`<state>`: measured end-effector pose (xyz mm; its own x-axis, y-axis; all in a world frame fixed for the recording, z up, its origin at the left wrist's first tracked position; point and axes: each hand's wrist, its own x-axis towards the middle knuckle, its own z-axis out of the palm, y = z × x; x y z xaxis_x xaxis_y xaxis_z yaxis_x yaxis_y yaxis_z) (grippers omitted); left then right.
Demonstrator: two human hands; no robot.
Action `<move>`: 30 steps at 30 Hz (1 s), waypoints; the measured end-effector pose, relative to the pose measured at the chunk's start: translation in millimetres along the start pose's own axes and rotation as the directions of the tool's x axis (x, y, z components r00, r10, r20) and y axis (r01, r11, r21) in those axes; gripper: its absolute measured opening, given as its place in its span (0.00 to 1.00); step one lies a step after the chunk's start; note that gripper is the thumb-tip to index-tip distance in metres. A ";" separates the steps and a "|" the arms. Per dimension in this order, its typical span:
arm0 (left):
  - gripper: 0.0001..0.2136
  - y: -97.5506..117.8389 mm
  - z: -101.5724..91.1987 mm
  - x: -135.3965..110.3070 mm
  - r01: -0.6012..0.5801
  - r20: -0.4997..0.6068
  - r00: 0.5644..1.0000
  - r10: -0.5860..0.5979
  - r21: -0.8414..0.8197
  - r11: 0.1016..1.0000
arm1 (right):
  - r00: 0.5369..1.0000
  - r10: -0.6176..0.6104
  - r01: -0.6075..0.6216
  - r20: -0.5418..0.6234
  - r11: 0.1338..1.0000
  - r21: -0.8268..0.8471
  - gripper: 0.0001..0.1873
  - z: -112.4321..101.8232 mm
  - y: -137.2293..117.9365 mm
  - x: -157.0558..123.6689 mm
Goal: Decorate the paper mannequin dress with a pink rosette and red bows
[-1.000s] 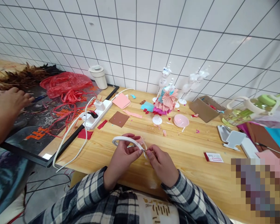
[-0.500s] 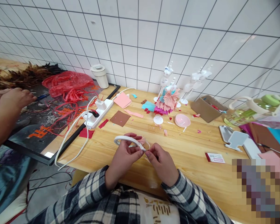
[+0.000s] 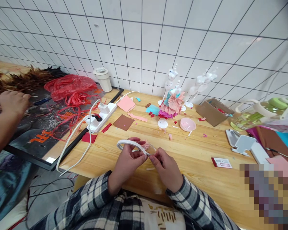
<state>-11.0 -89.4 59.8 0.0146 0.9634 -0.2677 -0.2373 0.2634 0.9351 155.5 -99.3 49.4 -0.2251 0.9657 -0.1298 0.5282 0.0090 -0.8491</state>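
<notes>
Far left, well apart: a co-worker's hand [image 3: 12, 102] over the dark board [image 3: 38, 134]. Next, left hand [image 3: 126, 161] closed around a white tape roll [image 3: 128, 143], held just above the wooden table [image 3: 105, 153] near its front edge. Against the roll, a small pink pleated paper [image 3: 146, 145]. Then right hand [image 3: 166, 167] pinching the tape end [image 3: 150, 155] at the fingertips. Best to hold the roll steady, draw the strip out slowly and flat, and spare the paper from the sticky side until aligned.
</notes>
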 end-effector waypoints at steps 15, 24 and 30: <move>0.29 -2.9 -3.2 0.9 0.045 0.091 0.995 -0.044 -0.010 0.999 | 0.991 -0.003 0.024 0.133 0.988 -0.155 0.17 -31.7 5.3 4.3; 0.27 -4.7 -1.5 1.5 -0.016 0.116 0.993 0.015 0.012 1.000 | 0.987 -0.072 0.045 -0.147 0.983 -0.180 0.18 -57.5 11.3 9.0; 0.26 -2.5 0.7 -2.5 -0.062 0.168 0.984 0.050 0.064 0.996 | 0.985 -0.159 0.160 -0.071 0.987 0.011 0.12 -27.6 -4.9 15.0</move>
<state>-9.8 -92.4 58.3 0.1658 0.9701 -0.1775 -0.1754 0.2061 0.9627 172.1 -77.7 65.8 -0.2472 0.9680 0.0437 0.4764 0.1607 -0.8644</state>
